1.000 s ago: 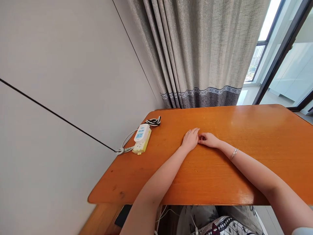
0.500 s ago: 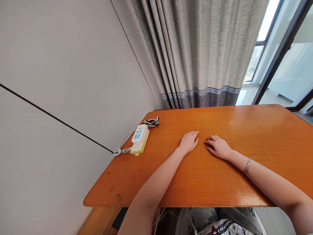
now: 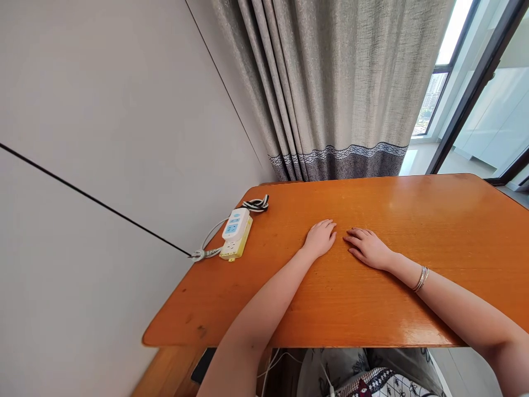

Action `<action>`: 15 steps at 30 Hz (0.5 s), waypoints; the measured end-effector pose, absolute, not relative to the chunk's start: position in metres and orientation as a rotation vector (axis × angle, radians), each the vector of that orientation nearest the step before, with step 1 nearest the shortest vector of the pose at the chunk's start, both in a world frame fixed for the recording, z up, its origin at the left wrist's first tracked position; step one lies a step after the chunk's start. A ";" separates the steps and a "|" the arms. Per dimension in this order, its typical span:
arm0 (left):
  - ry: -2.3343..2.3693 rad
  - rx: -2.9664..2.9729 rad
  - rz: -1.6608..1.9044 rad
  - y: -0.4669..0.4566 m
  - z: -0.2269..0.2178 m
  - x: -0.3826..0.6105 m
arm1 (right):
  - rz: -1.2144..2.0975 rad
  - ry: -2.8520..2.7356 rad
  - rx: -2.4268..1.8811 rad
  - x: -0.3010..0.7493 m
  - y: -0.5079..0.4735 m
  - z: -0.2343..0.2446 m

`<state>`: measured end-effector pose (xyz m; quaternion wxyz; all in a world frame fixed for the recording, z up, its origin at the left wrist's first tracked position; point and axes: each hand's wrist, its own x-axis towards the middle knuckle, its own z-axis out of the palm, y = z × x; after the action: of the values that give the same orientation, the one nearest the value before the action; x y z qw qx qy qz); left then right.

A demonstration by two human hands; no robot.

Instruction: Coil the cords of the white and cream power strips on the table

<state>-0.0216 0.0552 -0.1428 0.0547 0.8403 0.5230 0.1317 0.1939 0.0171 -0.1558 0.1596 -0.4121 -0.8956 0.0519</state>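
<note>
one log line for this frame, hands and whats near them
left hand: flat on table, empty | right hand: flat on table, empty | power strip: at table edge, untouched

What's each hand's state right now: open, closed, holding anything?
Left hand: open, palm down on the table, holding nothing.
Right hand: open, palm down on the table, holding nothing.

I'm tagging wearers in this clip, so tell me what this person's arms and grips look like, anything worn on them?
Both arms are bare, with no sleeves in view. The left grip and right grip wear no gloves; rings cannot be made out. A few thin silver bangles circle the right wrist; the left wrist carries nothing.
</note>
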 end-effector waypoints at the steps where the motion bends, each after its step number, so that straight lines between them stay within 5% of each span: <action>1: 1.584 2.552 0.405 0.055 -0.143 -0.022 | 0.146 -2.560 -1.177 0.194 0.017 -0.156; 15: 1.563 2.557 0.371 0.056 -0.139 -0.025 | 0.125 -2.589 -1.177 0.195 0.017 -0.156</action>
<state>-0.0246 0.0561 -0.1394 0.0609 0.8453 0.5165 0.1225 0.1945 0.0168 -0.1556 0.1471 -0.4089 -0.8996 0.0436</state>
